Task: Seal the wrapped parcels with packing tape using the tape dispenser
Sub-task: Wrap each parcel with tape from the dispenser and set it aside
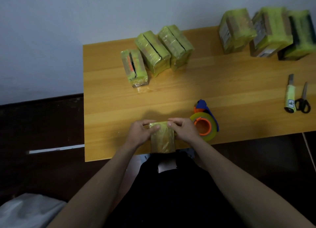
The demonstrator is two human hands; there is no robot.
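Table w/ parcels, dispenser, scissors.

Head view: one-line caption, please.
Both hands, left hand and right hand, hold a parcel beside the tape dispenser.

Single head view, steeply downward, close over table near edge.

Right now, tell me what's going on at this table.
A person is holding a small parcel at the near edge of the wooden table, the left hand and right hand gripping its far end. The tape dispenser lies unused just right of the hands. Three parcels stand at the back left, three more at the back right. A utility knife and scissors lie at the right.
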